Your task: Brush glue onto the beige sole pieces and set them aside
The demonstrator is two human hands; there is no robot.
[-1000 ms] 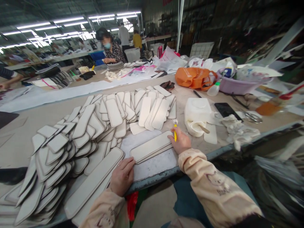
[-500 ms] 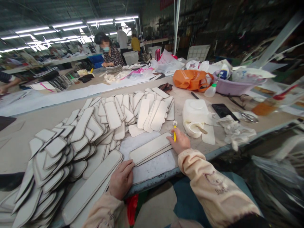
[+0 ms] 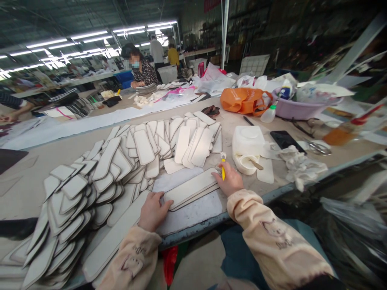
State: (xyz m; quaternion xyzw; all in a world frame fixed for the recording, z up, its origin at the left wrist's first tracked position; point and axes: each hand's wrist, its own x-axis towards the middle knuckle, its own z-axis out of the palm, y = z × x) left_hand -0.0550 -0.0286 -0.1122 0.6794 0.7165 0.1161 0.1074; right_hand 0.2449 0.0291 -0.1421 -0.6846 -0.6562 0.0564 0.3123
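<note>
A long pale panel [image 3: 190, 186] with rounded ends and dark edging lies atop a few like it, on a white sheet [image 3: 193, 213] at the table's front. My left hand [image 3: 155, 209] closes on its left end, thumb on the near side. At the other end, my right hand [image 3: 230, 180] pinches a small yellow-handled tool [image 3: 223, 171] with a whitish tip, upright, its fingertips also touching the panel. Left of my left hand lie more long panels [image 3: 115, 243]. Behind, smaller pale panels [image 3: 143, 147] overlap in a big heap.
Beyond my right hand stand a cut white jug [image 3: 248, 139] and a small white cup [image 3: 248, 164] holding a wooden stick. Farther right are a phone [image 3: 287, 141], crumpled cloth [image 3: 298, 163], scissors [image 3: 319, 148], an orange bag [image 3: 243, 100] and a purple basin [image 3: 294, 108]. A masked co-worker [image 3: 145, 70] sits opposite.
My left hand has shifted from the long panels on the left onto the near panel's left end. The right hand stays at the other end with the yellow-handled tool.
</note>
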